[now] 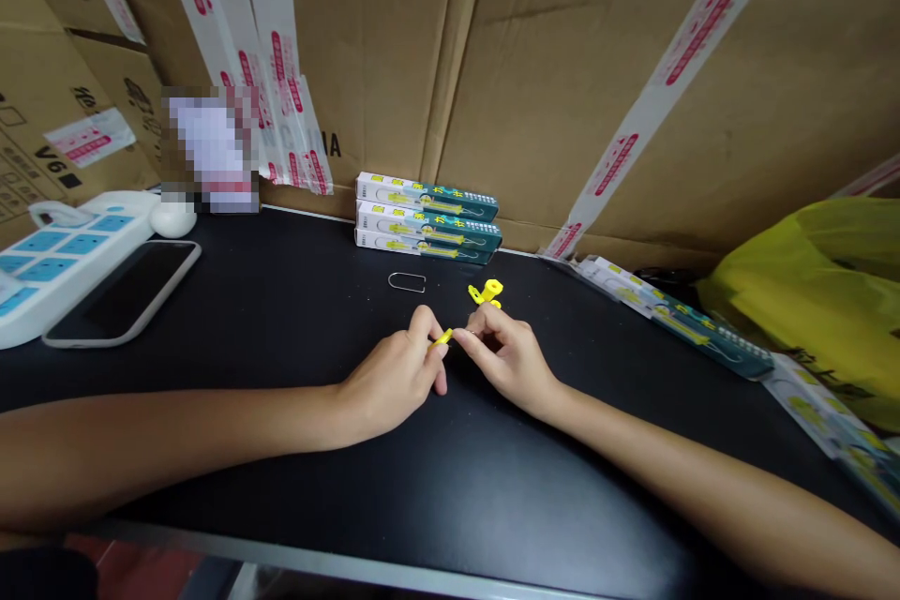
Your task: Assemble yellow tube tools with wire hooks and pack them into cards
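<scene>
My left hand pinches a small yellow plastic piece between thumb and fingers, above the black table. Close beside it, my right hand has its thumb and fingertips pressed together at the piece's right end. Whatever the right fingers grip there is too small to make out. Just beyond the right hand lie some yellow plastic parts, one with a hexagonal end; the hand partly hides them. A thin bent metal wire, U-shaped, rests on the table farther back, left of those parts.
Several printed narrow boxes are stacked at the back against cardboard. More such boxes line the right side, near a yellow plastic bag. At left are a phone and a white power strip. The table's front edge runs below my arms.
</scene>
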`<act>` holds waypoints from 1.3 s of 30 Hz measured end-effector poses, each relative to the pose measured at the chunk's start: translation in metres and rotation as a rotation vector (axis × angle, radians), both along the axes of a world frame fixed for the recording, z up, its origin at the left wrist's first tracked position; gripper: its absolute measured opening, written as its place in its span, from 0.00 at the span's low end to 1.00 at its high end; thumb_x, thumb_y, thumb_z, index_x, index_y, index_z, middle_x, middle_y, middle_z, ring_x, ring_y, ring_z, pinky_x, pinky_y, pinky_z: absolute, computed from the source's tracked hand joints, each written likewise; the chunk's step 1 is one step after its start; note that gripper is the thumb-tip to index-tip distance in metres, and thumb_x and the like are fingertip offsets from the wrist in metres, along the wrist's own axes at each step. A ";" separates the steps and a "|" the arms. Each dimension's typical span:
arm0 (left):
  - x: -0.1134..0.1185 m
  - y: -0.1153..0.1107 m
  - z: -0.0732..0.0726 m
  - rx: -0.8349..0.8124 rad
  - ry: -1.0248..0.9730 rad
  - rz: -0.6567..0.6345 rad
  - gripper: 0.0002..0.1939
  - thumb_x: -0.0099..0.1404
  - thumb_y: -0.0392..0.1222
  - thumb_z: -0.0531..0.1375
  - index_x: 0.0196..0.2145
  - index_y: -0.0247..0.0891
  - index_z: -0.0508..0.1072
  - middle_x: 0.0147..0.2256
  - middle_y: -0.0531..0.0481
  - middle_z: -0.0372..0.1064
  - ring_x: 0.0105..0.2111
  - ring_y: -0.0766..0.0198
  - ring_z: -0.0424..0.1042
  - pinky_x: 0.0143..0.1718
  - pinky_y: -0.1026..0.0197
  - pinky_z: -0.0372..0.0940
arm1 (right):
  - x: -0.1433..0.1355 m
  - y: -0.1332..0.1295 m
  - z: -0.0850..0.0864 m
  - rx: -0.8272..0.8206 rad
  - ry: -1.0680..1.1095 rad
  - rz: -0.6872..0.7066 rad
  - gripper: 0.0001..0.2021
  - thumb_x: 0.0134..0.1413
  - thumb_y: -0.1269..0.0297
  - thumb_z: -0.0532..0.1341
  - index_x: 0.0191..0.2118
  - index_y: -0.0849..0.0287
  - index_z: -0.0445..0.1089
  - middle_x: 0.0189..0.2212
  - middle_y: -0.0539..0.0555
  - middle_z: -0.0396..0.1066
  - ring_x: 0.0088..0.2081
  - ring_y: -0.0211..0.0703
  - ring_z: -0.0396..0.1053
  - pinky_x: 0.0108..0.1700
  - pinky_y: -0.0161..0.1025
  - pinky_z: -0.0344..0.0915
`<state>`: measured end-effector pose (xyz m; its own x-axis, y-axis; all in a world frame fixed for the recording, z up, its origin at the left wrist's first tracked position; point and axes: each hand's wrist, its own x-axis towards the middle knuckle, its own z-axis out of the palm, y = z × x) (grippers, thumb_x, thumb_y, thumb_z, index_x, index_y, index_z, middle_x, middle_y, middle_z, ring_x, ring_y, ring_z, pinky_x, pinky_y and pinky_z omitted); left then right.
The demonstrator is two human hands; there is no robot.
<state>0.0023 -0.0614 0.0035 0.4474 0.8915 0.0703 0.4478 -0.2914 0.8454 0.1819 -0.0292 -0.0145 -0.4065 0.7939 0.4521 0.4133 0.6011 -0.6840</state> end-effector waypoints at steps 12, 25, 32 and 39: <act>0.001 0.005 -0.007 -0.392 -0.348 -0.060 0.09 0.69 0.48 0.46 0.33 0.43 0.51 0.18 0.63 0.61 0.09 0.76 0.50 0.09 0.74 0.45 | 0.003 -0.002 -0.005 0.118 -0.041 -0.029 0.12 0.59 0.61 0.57 0.26 0.56 0.58 0.19 0.47 0.60 0.21 0.35 0.57 0.24 0.35 0.55; 0.001 0.012 -0.006 -0.477 -0.476 -0.166 0.08 0.67 0.45 0.49 0.33 0.41 0.52 0.16 0.63 0.61 0.08 0.76 0.50 0.08 0.76 0.45 | 0.004 0.000 -0.002 0.030 -0.020 0.038 0.10 0.59 0.59 0.57 0.28 0.55 0.58 0.23 0.49 0.60 0.25 0.37 0.59 0.28 0.36 0.58; -0.005 0.018 -0.004 -0.568 -0.511 -0.266 0.10 0.67 0.47 0.50 0.34 0.41 0.53 0.16 0.60 0.64 0.07 0.75 0.50 0.06 0.75 0.44 | 0.005 0.000 0.007 -0.090 0.016 0.217 0.08 0.61 0.58 0.54 0.41 0.56 0.63 0.35 0.54 0.66 0.35 0.41 0.65 0.36 0.39 0.62; -0.016 0.030 0.004 -0.818 -0.639 -0.353 0.17 0.67 0.55 0.47 0.40 0.37 0.59 0.30 0.46 0.73 0.15 0.68 0.68 0.13 0.69 0.60 | 0.003 0.004 0.004 -0.327 0.242 0.237 0.09 0.60 0.59 0.57 0.33 0.58 0.62 0.23 0.48 0.64 0.25 0.35 0.64 0.29 0.34 0.61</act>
<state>-0.0137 -0.0310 0.0074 0.7781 0.6035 -0.1743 -0.1407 0.4378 0.8880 0.1853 -0.0250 -0.0106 -0.5073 0.8086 0.2979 0.0959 0.3965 -0.9130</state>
